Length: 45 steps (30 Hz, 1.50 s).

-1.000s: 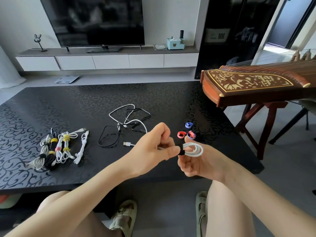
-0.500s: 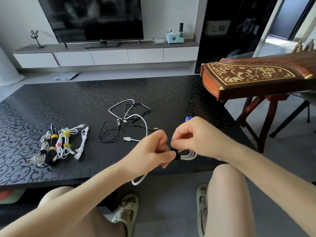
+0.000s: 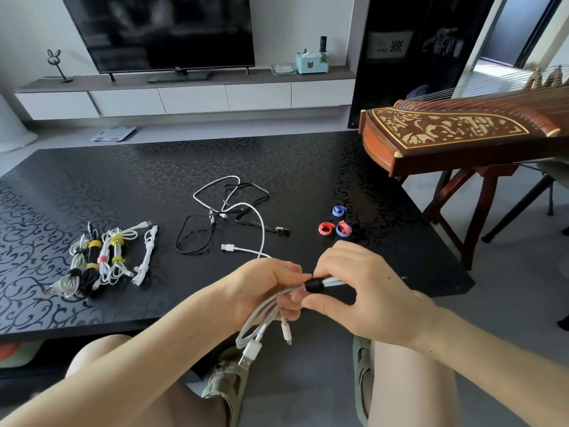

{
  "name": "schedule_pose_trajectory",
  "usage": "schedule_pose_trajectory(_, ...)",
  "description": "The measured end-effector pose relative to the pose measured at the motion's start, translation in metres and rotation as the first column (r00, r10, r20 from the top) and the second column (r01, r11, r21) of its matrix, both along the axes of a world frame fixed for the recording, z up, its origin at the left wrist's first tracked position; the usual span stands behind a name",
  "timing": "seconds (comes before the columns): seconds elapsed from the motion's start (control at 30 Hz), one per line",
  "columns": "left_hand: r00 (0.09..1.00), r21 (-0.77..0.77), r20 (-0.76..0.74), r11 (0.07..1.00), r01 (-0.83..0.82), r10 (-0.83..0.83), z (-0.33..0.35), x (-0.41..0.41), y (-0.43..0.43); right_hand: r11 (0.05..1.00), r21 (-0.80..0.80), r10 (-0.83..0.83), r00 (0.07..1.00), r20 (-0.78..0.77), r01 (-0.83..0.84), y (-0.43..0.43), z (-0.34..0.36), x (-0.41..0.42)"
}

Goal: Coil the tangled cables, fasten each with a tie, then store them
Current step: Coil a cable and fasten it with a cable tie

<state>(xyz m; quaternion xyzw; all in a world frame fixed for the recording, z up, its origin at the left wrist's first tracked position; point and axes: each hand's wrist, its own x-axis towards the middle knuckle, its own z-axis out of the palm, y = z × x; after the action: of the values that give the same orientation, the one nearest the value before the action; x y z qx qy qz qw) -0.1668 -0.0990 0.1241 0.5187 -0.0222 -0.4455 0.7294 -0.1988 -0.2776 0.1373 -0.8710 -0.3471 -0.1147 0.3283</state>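
Observation:
My left hand (image 3: 264,288) grips a coiled white cable (image 3: 261,322) over the near edge of the black table (image 3: 123,186); its loops and plugs hang below the hand. My right hand (image 3: 363,291) pinches a black tie (image 3: 315,285) wrapped round that coil. A tangle of white and black cables (image 3: 228,211) lies mid-table. Three loose ties lie to the right: a blue tie (image 3: 338,211), a red tie (image 3: 326,228) and a blue-red tie (image 3: 344,228). A row of tied cable bundles (image 3: 101,260) rests at the left.
A wooden zither (image 3: 462,131) on a stand overhangs the table's right side. Behind the table are a TV (image 3: 160,29) and a low white cabinet (image 3: 184,97). My knees and sandalled feet are below the table edge.
My hands dropped slightly toward my lap. The coil's loops and plugs now hang out below my left hand. My right hand stays on the black tie.

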Motion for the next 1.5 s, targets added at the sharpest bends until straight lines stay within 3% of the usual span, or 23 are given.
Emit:
schedule_pose_trajectory(0.1,0.992,-0.003,-0.016,0.992,0.129,-0.129,-0.001,0.001,0.000,0.999,0.001,0.034,0.999,-0.031,-0.034,-0.001,-0.002,0.002)
schedule_pose_trajectory(0.2,0.956,0.006,-0.046,0.957,0.290,-0.290,-0.003,0.009,0.004,0.997,0.065,0.060,0.975,-0.213,-0.047,-0.004,-0.006,0.003)
schedule_pose_trajectory(0.33,0.929,-0.106,-0.080,0.930,0.353,-0.362,-0.012,0.034,0.024,0.938,0.322,0.050,0.869,-0.493,0.129,-0.002,-0.014,0.002)
schedule_pose_trajectory(0.4,0.965,-0.117,-0.087,0.965,0.236,-0.247,-0.017,0.042,0.030,0.856,0.435,0.031,0.811,-0.585,0.281,0.001,-0.019,0.006)
schedule_pose_trajectory(0.5,0.999,-0.061,-0.008,0.997,-0.053,0.053,-0.035,0.042,0.029,0.625,0.576,0.130,0.658,-0.742,0.527,0.006,-0.027,0.018)
schedule_pose_trajectory(0.6,0.975,-0.072,0.177,0.990,-0.122,0.133,-0.050,0.038,0.011,0.397,0.559,0.233,0.509,-0.829,0.728,0.015,-0.045,0.032)
schedule_pose_trajectory(0.73,0.872,-0.131,0.222,0.900,-0.416,0.436,-0.052,0.042,-0.024,0.358,0.506,0.112,0.502,-0.858,0.785,0.039,-0.077,0.032)
schedule_pose_trajectory(0.83,0.846,-0.183,0.129,0.850,-0.493,0.518,-0.055,0.050,-0.036,0.439,0.470,-0.117,0.567,-0.816,0.766,0.042,-0.093,0.032)
schedule_pose_trajectory(0.93,0.800,-0.213,-0.051,0.776,-0.594,0.598,-0.059,0.060,-0.044,0.612,0.406,-0.266,0.660,-0.703,0.679,0.036,-0.102,0.037)
schedule_pose_trajectory(1.03,0.720,-0.133,-0.113,0.707,-0.694,0.685,-0.061,0.077,-0.050,0.832,0.275,-0.174,0.697,-0.696,0.483,0.023,-0.101,0.047)
schedule_pose_trajectory(1.1,0.703,-0.075,-0.103,0.700,-0.711,0.703,-0.062,0.089,-0.047,0.901,0.252,-0.081,0.707,-0.703,0.354,0.004,-0.098,0.061)
schedule_pose_trajectory(1.17,0.719,-0.003,-0.028,0.720,-0.694,0.694,-0.062,0.100,-0.042,0.832,0.254,-0.241,0.734,-0.635,0.493,-0.021,-0.103,0.084)
schedule_pose_trajectory(1.23,0.755,0.087,0.009,0.752,-0.653,0.655,-0.061,0.111,-0.039,0.718,0.052,-0.620,0.672,-0.406,0.694,-0.047,-0.114,0.110)
schedule_pose_trajectory(1.27,0.776,0.124,-0.012,0.771,-0.624,0.630,-0.061,0.116,-0.039,0.671,-0.078,-0.726,0.633,-0.269,0.737,-0.057,-0.119,0.122)
schedule_pose_trajectory(1.33,0.808,0.160,-0.081,0.808,-0.567,0.583,-0.061,0.123,-0.042,0.610,-0.312,-0.781,0.620,-0.079,0.728,-0.073,-0.130,0.146)
schedule_pose_trajectory(1.4,0.833,0.162,-0.127,0.840,-0.518,0.538,-0.061,0.129,-0.045,0.557,-0.500,-0.748,0.663,0.045,0.663,-0.083,-0.139,0.167)
schedule_pose_trajectory(1.5,0.850,0.123,-0.175,0.868,-0.481,0.496,-0.061,0.132,-0.046,0.491,-0.636,-0.705,0.701,0.111,0.595,-0.090,-0.145,0.185)
